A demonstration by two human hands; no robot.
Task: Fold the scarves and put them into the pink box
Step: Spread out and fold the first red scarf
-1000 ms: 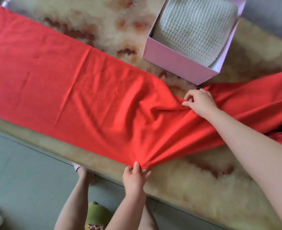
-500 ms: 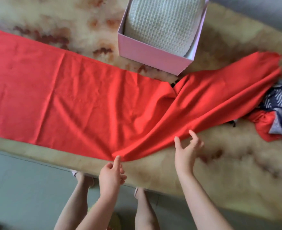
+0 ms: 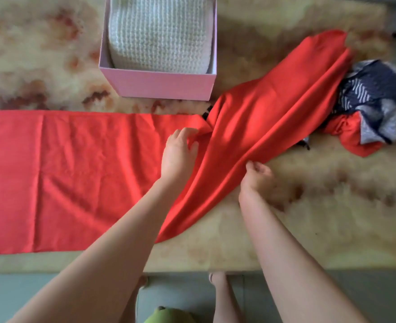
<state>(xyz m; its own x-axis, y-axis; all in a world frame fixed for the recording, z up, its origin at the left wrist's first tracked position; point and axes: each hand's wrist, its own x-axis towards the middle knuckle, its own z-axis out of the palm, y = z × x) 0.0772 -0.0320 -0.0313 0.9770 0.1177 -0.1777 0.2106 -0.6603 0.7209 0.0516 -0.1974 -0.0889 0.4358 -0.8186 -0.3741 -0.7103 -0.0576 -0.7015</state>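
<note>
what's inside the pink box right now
A folded white knitted scarf fills most of the pink box, with a strip of the white inner wall showing beside it. The box floor, and anything under the scarf, is covered.

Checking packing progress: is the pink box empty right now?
No, a folded white knitted scarf already lies inside the pink box, filling most of it.

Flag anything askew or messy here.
The red scarf lies flat on the left, but its right half is bunched and twisted. Beside it, a navy-patterned scarf sits crumpled, unfolded.
</note>
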